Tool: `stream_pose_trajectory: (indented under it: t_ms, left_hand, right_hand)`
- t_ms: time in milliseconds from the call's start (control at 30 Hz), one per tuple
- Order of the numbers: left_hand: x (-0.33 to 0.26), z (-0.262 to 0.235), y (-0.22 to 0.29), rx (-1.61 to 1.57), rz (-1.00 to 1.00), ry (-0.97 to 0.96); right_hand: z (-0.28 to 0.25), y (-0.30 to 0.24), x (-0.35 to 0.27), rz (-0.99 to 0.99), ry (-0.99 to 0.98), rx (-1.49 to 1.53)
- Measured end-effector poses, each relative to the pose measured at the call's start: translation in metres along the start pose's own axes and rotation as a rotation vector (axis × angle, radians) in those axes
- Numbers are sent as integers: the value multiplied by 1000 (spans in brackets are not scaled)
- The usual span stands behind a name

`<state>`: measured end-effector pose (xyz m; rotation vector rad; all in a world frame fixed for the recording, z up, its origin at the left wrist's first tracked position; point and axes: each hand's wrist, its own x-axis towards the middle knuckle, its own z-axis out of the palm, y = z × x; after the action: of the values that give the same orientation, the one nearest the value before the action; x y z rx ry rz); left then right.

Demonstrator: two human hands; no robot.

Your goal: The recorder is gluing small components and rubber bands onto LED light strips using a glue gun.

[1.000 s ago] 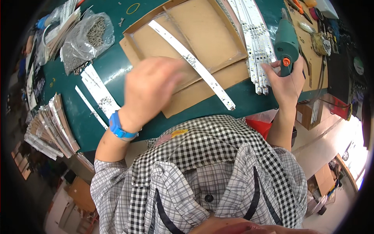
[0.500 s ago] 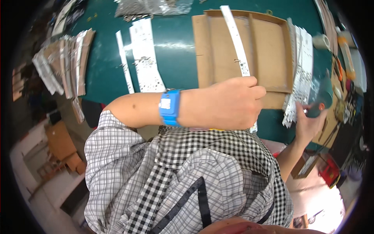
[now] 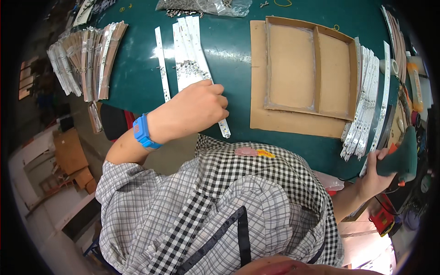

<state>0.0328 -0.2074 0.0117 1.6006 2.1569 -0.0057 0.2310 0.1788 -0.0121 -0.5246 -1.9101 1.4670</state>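
Note:
My left hand [image 3: 195,110], with a blue watch on its wrist, closes around a white circuit-board strip [image 3: 224,129]. The strip's lower end sticks out below my fingers, and its upper part lies by a stack of white strips [image 3: 187,46]. A single strip [image 3: 161,62] lies left of that stack. At the right table edge, my right hand [image 3: 373,181] is curled on a dark green, bulky tool [image 3: 401,158] with an orange tip. Another long white strip [image 3: 382,101] runs down to its fingertips; whether they grip it is partly hidden.
A shallow cardboard tray [image 3: 315,68] with a divider sits on cardboard. Right of it lies a pile of white strips [image 3: 364,101]. Bundled strips [image 3: 87,64] rest at far left. A clear bag of small metal parts [image 3: 201,5] lies at the back of the green table [image 3: 229,64].
My left hand has moved left with a strip, from over the cardboard tray to the stack. The green tool has moved nearer with my right hand, where another strip now shows.

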Motion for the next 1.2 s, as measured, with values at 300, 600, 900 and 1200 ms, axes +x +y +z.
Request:
stream_pose_trajectory:
  t_ms: [300, 600, 900, 1200]
  left_hand:
    - [-8, 7, -25, 34, -63, 123]
    - [-12, -3, -20, -34, -116, 127]
    - [59, -39, -62, -83, -104, 575]
    - [173, -34, -153, -174, -447, 703]
  right_hand:
    - [54, -22, -28, 170, -162, 133]
    - [122, -2, -55, 312, -279, 147]
    - [129, 15, -53, 74, -328, -258]
    - [109, 21, -58, 153, -361, -172]
